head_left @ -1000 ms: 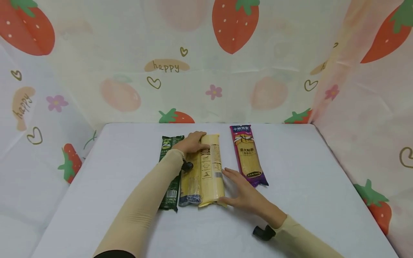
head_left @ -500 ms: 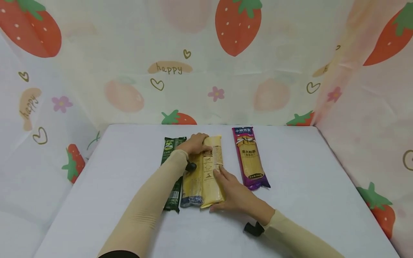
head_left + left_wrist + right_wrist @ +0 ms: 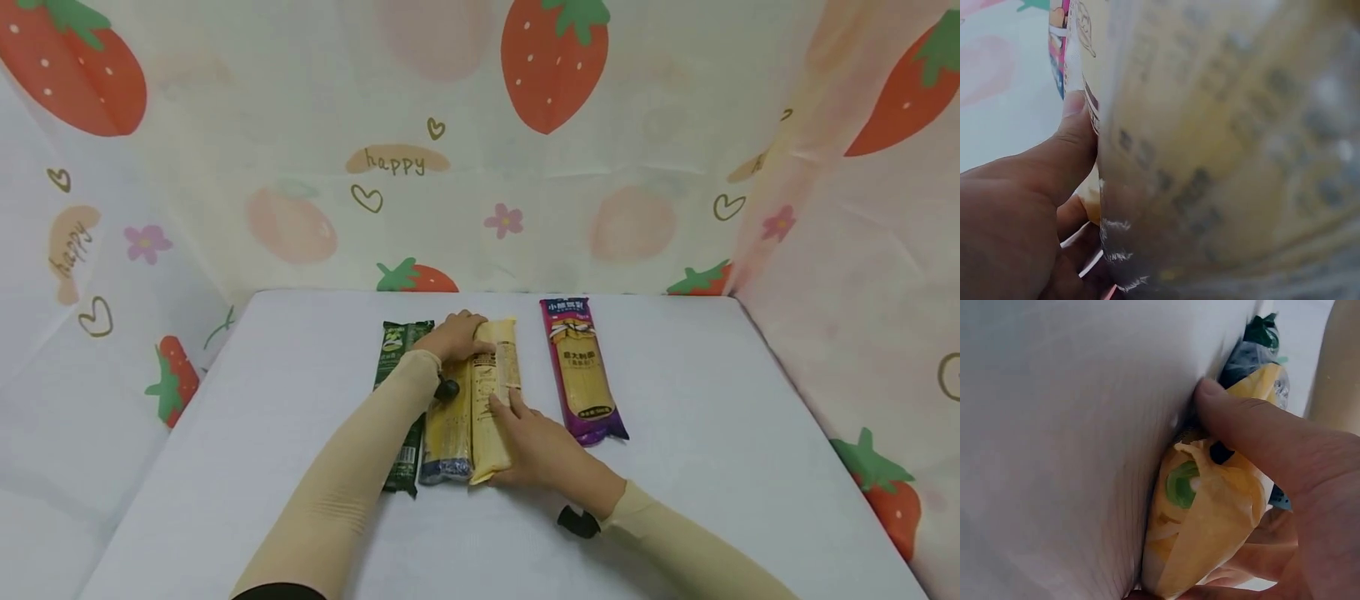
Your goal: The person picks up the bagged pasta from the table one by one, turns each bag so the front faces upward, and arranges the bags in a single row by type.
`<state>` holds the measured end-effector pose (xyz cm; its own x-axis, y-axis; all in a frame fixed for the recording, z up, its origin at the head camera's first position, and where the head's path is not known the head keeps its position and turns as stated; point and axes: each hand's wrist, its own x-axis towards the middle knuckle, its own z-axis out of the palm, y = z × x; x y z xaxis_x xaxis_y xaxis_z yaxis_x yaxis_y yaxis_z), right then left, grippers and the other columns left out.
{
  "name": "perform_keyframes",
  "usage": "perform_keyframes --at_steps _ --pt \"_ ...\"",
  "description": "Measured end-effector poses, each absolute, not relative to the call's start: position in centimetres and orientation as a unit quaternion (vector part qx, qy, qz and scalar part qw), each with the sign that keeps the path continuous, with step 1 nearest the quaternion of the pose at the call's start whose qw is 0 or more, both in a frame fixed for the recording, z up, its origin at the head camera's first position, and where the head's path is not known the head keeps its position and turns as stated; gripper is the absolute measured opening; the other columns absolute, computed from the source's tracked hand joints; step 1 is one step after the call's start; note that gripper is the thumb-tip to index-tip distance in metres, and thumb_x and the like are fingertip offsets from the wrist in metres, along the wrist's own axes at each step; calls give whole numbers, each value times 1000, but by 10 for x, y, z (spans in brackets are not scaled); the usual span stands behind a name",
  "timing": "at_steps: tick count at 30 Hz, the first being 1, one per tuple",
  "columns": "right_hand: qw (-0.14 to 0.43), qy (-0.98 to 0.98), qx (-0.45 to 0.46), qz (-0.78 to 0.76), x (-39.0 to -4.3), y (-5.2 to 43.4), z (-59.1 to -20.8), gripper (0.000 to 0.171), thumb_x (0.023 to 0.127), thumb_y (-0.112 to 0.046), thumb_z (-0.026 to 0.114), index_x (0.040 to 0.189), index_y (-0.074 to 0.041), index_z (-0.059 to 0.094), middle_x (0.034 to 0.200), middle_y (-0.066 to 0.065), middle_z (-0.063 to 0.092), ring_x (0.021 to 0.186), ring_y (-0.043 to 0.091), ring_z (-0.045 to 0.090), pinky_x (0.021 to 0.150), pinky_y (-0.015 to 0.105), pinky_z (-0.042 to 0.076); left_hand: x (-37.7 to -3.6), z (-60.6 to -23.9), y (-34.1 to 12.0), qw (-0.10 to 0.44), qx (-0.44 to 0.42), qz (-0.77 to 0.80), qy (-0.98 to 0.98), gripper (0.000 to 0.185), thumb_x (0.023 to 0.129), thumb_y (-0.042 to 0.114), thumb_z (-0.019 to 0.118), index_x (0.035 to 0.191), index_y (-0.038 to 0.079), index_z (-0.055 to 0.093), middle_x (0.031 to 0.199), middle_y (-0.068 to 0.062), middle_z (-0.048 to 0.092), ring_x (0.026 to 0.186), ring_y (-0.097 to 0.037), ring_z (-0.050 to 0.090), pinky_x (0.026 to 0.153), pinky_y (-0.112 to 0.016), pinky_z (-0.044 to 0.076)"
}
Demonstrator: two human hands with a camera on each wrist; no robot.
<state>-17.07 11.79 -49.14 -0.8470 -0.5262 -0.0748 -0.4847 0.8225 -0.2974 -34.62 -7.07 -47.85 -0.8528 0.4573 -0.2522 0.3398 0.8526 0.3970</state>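
Observation:
A pale yellow noodle pack [image 3: 487, 437] lies lengthwise in the middle of the table, both hands on it. My left hand [image 3: 450, 336] grips its far end, thumb across the printed face. At the near end, my right hand [image 3: 551, 454] holds its right side, fingers over the top. The right wrist view shows the right thumb at the folded end of that yellow pack [image 3: 1204, 537]. Left of it lies a clear pack of yellow noodles [image 3: 447, 429], partly under the left wrist. Beyond that, a dark green pack [image 3: 405, 458] is partly covered by the left forearm.
A purple spaghetti pack [image 3: 577, 358] lies apart on the right, slightly slanted. White cloth covers the table [image 3: 697, 433]. Strawberry-printed curtains [image 3: 450, 225] enclose the back and sides.
My right hand has moved left from the yellow pack's lower right edge and now has its fingers over the top face. My left hand stays at the far end.

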Motion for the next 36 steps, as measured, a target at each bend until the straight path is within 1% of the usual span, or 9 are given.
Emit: perform_keyframes --at_steps 3,7,12,18,21,24,28,32,36 --pt "81 948 -270 -145 -169 118 -492 114 78 -48 96 166 -3 38 164 36 37 121 48 68 93 52 62 -343 -478 -70 170 206 162 950 70 111 46 59 165 6 41 167 -22 38 156 -42 34 127 -57 32" --pt "95 946 -267 -158 -167 119 -494 113 77 -42 97 166 -3 38 164 37 36 121 48 69 96 51 61 -339 -481 -68 163 208 145 954 70 110 47 60 163 4 43 166 -22 41 154 -42 37 126 -56 34" --pt "110 943 -255 -182 -164 124 -496 112 77 -38 95 167 -5 37 166 38 32 129 50 63 104 53 57 -335 -484 -64 153 216 139 954 71 110 48 60 163 3 43 164 -23 44 151 -41 42 124 -55 38" --pt "103 937 -263 -205 -164 135 -501 110 76 -36 95 166 -6 39 168 34 32 135 47 61 105 51 57 -339 -482 -61 148 219 143 954 72 109 48 63 159 -1 45 157 -24 51 147 -42 46 123 -53 40" --pt "100 933 -271 -214 -164 139 -502 110 76 -35 96 166 -5 40 168 32 32 140 45 57 108 51 55 -339 -480 -62 146 218 168 950 68 108 45 66 154 -2 50 147 -24 57 139 -42 51 118 -52 44" --pt "101 930 -269 -231 -162 145 -502 110 76 -34 96 166 -6 40 170 30 30 144 44 54 111 51 54 -339 -479 -63 145 219 196 945 65 107 44 68 151 -1 52 142 -23 58 131 -40 54 113 -52 47" --pt "97 923 -268 -260 -161 152 -502 109 76 -33 96 167 -7 40 171 27 30 149 41 48 114 50 51 -341 -478 -64 138 229 232 935 64 106 42 70 151 0 51 139 -20 58 125 -36 56 109 -51 49" --pt "87 908 -275 -305 -159 159 -500 107 77 -27 95 167 -6 39 170 24 34 155 37 41 119 51 46 -343 -475 -64 136 248 285 916 61 107 36 70 151 2 46 135 -21 58 114 -33 60 102 -50 52" --pt "59 889 -286 -351 -158 167 -499 104 77 -19 96 165 -4 42 168 20 41 153 35 43 119 52 46 -343 -470 -65 125 250 329 902 58 109 37 67 151 8 39 143 -25 55 119 -36 62 102 -53 52"
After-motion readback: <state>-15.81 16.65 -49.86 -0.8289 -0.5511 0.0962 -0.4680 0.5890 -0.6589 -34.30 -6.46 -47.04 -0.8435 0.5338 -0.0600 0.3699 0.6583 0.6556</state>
